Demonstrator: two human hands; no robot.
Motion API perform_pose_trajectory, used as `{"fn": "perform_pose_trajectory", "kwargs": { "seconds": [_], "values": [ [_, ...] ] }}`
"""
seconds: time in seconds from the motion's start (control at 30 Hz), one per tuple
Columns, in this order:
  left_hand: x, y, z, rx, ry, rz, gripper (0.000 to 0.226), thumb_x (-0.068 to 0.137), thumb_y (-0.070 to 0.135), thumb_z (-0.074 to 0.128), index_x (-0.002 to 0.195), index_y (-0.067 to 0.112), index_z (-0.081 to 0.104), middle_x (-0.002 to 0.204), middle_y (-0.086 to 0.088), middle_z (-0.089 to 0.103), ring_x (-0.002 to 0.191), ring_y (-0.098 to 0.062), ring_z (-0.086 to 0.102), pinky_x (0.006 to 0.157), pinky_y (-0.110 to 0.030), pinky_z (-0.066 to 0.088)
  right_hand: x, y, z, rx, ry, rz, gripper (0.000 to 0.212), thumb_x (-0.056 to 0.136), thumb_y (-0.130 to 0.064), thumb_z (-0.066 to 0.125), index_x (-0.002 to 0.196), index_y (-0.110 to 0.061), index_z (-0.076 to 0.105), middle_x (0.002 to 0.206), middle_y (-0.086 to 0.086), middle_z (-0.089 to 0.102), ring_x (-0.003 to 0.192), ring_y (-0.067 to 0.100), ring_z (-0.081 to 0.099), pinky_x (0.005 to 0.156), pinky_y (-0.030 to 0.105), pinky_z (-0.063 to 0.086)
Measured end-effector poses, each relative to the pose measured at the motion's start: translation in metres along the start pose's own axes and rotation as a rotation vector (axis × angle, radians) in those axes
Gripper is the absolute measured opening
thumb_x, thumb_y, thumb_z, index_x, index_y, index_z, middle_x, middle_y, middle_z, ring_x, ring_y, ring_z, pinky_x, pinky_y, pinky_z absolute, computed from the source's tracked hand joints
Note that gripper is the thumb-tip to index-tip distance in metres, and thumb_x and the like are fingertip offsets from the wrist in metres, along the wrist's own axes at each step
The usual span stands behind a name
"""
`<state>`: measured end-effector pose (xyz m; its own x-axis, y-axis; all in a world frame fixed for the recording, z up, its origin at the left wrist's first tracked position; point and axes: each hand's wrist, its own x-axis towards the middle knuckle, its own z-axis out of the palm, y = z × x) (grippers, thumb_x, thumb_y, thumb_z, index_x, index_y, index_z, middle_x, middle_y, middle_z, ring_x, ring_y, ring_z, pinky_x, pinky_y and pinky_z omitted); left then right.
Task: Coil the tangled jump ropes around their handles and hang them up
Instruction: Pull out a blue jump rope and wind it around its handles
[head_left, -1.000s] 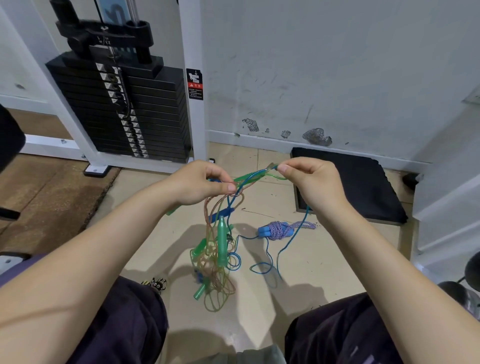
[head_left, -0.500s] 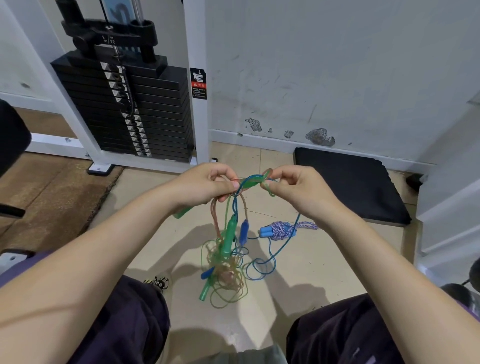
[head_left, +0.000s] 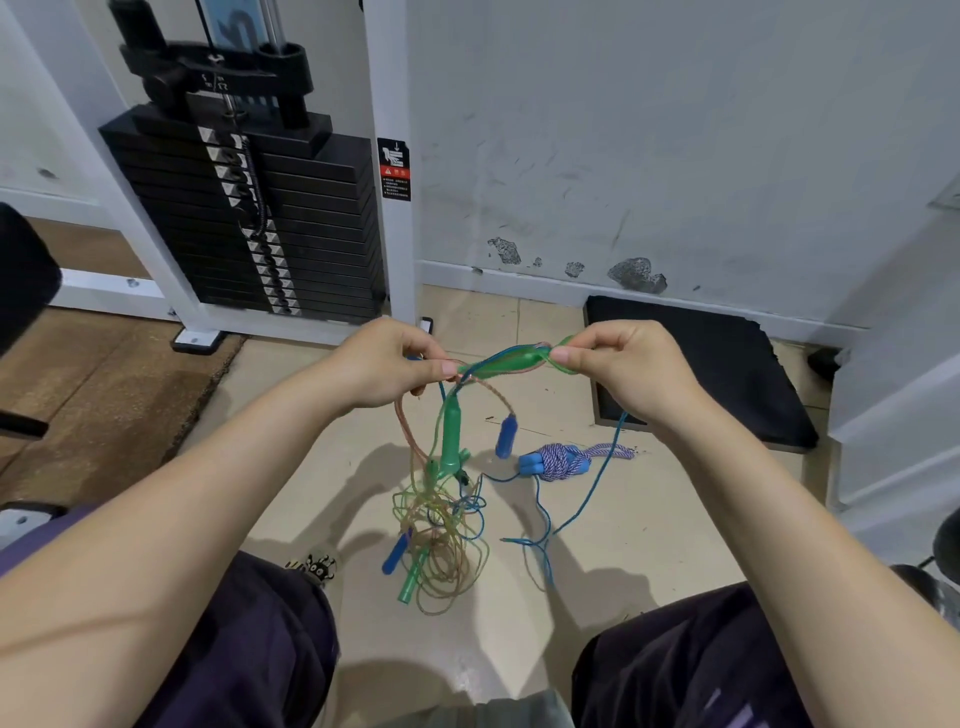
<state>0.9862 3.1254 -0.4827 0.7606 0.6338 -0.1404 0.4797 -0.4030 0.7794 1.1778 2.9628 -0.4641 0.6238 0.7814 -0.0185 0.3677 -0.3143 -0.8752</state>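
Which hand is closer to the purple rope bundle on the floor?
Right. The right hand is held up above the purple rope bundle, slightly to its right. The left hand is farther off, up and well to its left.

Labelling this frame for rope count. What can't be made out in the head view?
- Which cord belongs to which handle: the tangle overlaps too densely.
- What the left hand grips: curled fingers hide it.
- Cord ends inside the right hand: covered by its fingers.
- Any hook for hanging: none in view.
- Warning sticker text: too small.
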Motion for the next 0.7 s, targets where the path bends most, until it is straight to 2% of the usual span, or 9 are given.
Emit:
{"fn": "perform_pose_trajectory", "kwargs": {
  "seconds": [0.1, 0.23, 0.33, 0.4, 0.43, 0.5, 0.53, 0.57, 0.7],
  "values": [
    [0.000, 0.000, 0.002, 0.023, -0.017, -0.013, 0.014, 0.087, 0.029, 0.075, 0.084, 0.015, 0.078, 0.058, 0.006, 0.062, 0.059, -0.012, 0.046, 0.046, -0.016, 0.031, -0.003, 0.000, 0.000, 0.023, -0.003, -0.001, 0.012, 0.078, -0.022, 0.081, 0.070, -0.017, 0.074, 0.049, -0.011, 0.058, 0.048, 0.004, 0.044, 0.052, 0.016, 0.038],
    [-0.001, 0.002, 0.006, -0.050, -0.057, -0.025, 0.012, 0.086, 0.021, 0.076, 0.087, 0.010, 0.078, 0.068, 0.001, 0.067, 0.057, 0.000, 0.051, 0.050, -0.008, 0.036, -0.007, -0.002, 0.006, -0.088, 0.032, -0.080, 0.013, 0.077, -0.022, 0.082, 0.070, -0.017, 0.073, 0.057, -0.005, 0.059, 0.045, 0.001, 0.043, 0.049, 0.011, 0.034],
    [-0.002, 0.005, 0.007, -0.156, -0.057, -0.044, 0.014, 0.085, 0.023, 0.076, 0.090, 0.009, 0.076, 0.071, 0.000, 0.066, 0.052, 0.004, 0.050, 0.045, -0.007, 0.034, -0.005, -0.001, 0.010, -0.205, 0.089, -0.121, 0.024, 0.076, -0.029, 0.083, 0.067, -0.015, 0.066, 0.054, -0.005, 0.049, 0.047, 0.006, 0.038, 0.051, 0.024, 0.034],
    [-0.003, 0.008, 0.006, -0.166, -0.079, -0.039, 0.018, 0.082, 0.032, 0.079, 0.092, 0.018, 0.075, 0.076, 0.000, 0.066, 0.059, 0.000, 0.052, 0.044, -0.008, 0.032, -0.006, -0.002, 0.013, -0.252, 0.095, -0.155, 0.034, 0.075, -0.034, 0.083, 0.065, -0.014, 0.057, 0.054, -0.004, 0.048, 0.049, 0.011, 0.038, 0.051, 0.028, 0.034],
    [-0.003, 0.008, 0.006, -0.167, -0.104, -0.027, 0.023, 0.078, 0.039, 0.081, 0.094, 0.024, 0.075, 0.081, -0.001, 0.067, 0.064, -0.003, 0.054, 0.048, -0.009, 0.035, -0.007, -0.002, 0.015, -0.248, 0.085, -0.162, 0.038, 0.074, -0.036, 0.083, 0.064, -0.014, 0.054, 0.055, -0.003, 0.050, 0.049, 0.012, 0.038, 0.050, 0.028, 0.035],
    [-0.004, 0.007, 0.005, -0.167, -0.156, -0.009, 0.038, 0.065, 0.052, 0.085, 0.098, 0.036, 0.075, 0.095, -0.006, 0.071, 0.078, -0.011, 0.062, 0.069, -0.017, 0.047, -0.008, -0.004, 0.017, -0.247, 0.056, -0.161, 0.038, 0.074, -0.040, 0.082, 0.065, -0.014, 0.055, 0.051, -0.003, 0.048, 0.046, 0.012, 0.036, 0.051, 0.028, 0.031],
    [-0.004, 0.006, 0.006, -0.171, -0.163, -0.009, 0.042, 0.061, 0.054, 0.086, 0.099, 0.038, 0.076, 0.102, -0.006, 0.072, 0.089, -0.017, 0.065, 0.082, -0.023, 0.050, -0.008, -0.005, 0.018, -0.254, 0.042, -0.154, 0.034, 0.074, -0.041, 0.081, 0.068, -0.016, 0.060, 0.048, -0.005, 0.046, 0.044, 0.009, 0.035, 0.051, 0.027, 0.029],
    [-0.004, 0.006, 0.007, -0.193, -0.158, -0.006, 0.041, 0.061, 0.049, 0.089, 0.098, 0.036, 0.078, 0.104, -0.003, 0.073, 0.095, -0.018, 0.066, 0.087, -0.023, 0.049, -0.009, -0.006, 0.018, -0.265, 0.025, -0.149, 0.027, 0.076, -0.041, 0.080, 0.071, -0.019, 0.065, 0.044, -0.006, 0.044, 0.041, 0.009, 0.037, 0.050, 0.026, 0.027],
    [-0.004, 0.008, 0.009, -0.264, -0.080, -0.007, 0.015, 0.072, 0.024, 0.086, 0.085, 0.024, 0.080, 0.071, 0.013, 0.070, 0.070, 0.003, 0.059, 0.064, -0.008, 0.042, -0.012, -0.007, 0.019, -0.200, -0.066, -0.155, 0.003, 0.084, -0.032, 0.074, 0.081, -0.032, 0.074, 0.043, -0.016, 0.050, 0.044, 0.005, 0.041, 0.050, 0.023, 0.030]
  ]
}}
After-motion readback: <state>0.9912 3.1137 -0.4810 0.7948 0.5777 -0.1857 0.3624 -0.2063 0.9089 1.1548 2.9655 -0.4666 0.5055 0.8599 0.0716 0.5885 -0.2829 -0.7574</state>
